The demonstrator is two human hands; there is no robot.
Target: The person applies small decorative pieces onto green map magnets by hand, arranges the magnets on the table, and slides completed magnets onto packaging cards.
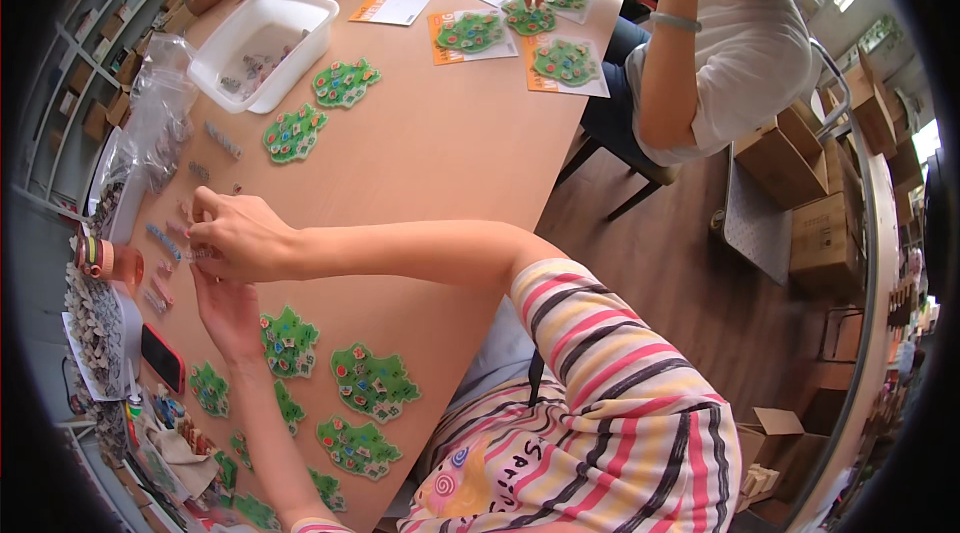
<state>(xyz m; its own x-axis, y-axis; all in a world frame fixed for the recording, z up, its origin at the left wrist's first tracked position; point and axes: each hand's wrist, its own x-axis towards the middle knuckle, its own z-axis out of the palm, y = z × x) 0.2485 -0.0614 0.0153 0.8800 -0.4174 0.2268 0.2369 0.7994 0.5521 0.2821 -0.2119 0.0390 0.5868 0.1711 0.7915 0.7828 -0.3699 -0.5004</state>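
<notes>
Where hands (pixel 225 273) meet — small clear piece (pixel 203 255).

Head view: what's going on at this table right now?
A person in a striped top has both hands together over the wooden table: the right hand and left hand pinch something small between the fingertips, too small to identify. Green tree-shaped boards dotted with small tiles lie near them, and more sit by a white tub. Across the table, another person in a white shirt touches a green board on a card.
</notes>
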